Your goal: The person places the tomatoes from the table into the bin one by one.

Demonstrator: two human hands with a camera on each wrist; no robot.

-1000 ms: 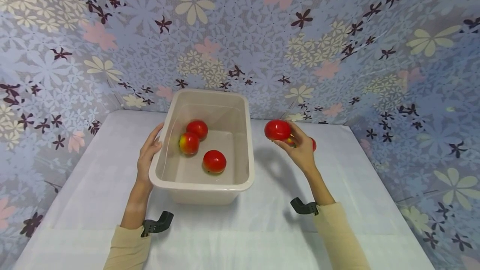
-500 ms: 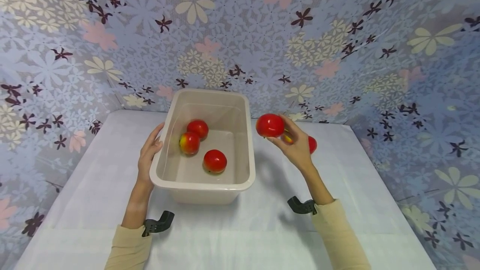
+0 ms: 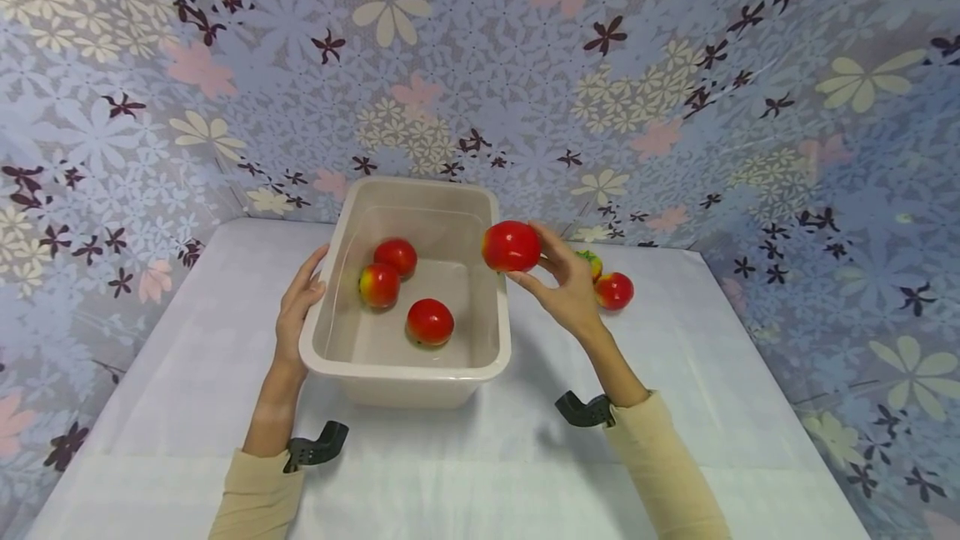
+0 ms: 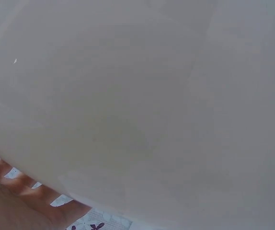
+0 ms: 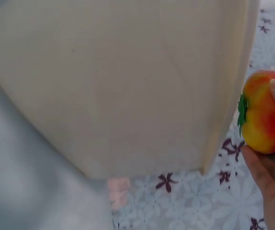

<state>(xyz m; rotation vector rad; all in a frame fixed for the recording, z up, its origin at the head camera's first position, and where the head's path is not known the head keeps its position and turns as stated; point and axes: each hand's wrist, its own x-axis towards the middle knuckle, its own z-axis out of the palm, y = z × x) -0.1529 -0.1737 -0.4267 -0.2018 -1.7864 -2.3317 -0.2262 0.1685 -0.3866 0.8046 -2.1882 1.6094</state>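
Note:
A glossy red fruit (image 3: 511, 246) is pinched between the thumb and fingers of my right hand (image 3: 567, 286), raised over the right rim of a beige plastic tub (image 3: 405, 372). In the right wrist view, this fruit (image 5: 263, 125) shows a yellow side and a green leafy top; its kind is unclear. My left hand (image 3: 297, 317) rests against the tub's left outer wall, its fingers lying along the side near the rim. Inside the tub, two red fruits (image 3: 395, 257) sit together at the left, and another red fruit (image 3: 430, 322) lies nearer the front.
Right of the tub, a red fruit (image 3: 614, 291) lies on the white-covered table (image 3: 525, 473). Behind my right hand, a yellow-green fruit (image 3: 592, 263) is partly hidden. Flower-patterned cloth (image 3: 480, 90) rises behind the table and at both sides.
My right hand has carried the held fruit leftward and slightly up, from beside the tub to over its right rim. The two fruits behind that hand show more. My left hand stays put.

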